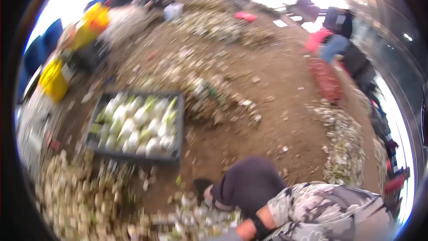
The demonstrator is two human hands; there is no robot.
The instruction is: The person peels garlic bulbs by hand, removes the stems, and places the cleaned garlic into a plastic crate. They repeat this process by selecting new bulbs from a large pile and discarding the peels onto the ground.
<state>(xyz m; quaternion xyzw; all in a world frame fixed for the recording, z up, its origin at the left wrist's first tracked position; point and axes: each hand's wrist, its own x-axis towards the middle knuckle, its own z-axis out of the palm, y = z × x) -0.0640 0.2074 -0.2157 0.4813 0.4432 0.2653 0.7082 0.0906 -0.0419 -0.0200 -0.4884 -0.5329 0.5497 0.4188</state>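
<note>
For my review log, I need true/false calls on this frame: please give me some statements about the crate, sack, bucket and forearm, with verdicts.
1. The dark grey plastic crate holds pale, rounded vegetables with green parts. True.
2. The small whitish bucket is inside the crate. False: it is on the ground beyond it.
3. A black band circles the bare forearm. True.
4. The long red sack touches the crate. False: brown ground separates them.

Dark crate (133, 157) on soil (263, 139); pale bulbs (141, 127) fill it
</note>
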